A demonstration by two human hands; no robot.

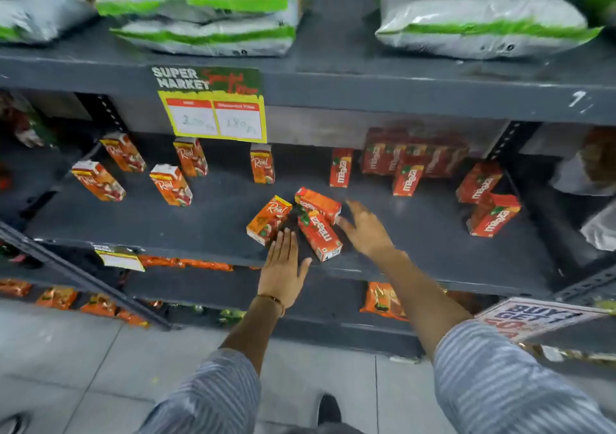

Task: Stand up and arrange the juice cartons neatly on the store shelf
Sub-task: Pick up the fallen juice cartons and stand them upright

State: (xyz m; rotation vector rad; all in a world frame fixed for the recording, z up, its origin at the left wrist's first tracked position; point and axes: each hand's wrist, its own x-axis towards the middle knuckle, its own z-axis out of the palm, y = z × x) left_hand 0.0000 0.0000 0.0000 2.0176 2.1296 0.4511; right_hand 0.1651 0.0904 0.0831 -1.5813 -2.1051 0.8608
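Three juice cartons lie toppled together near the front edge of the dark grey shelf (200, 230): a Real carton (268, 219) on its side and two Maaza cartons, one (318, 205) behind, one (319, 235) angled toward the lip. My left hand (283, 272) is flat, fingers together and thumb out, holding nothing, fingertips touching the Real carton's near end. My right hand (365, 228) is spread and empty, just right of the Maaza pair. Bare shelf lies open to the right of that hand and in a wide strip to the left. Further back, five Real cartons (171, 185) stand spaced apart on the left; Maaza cartons (341, 167) stand on the right, two leaning at the far right (493, 214). All are glossy orange-red rectangular boxes. A yellow price tag (213, 118) hangs from the upper shelf's edge, under plump white-and-green bags (206, 10)
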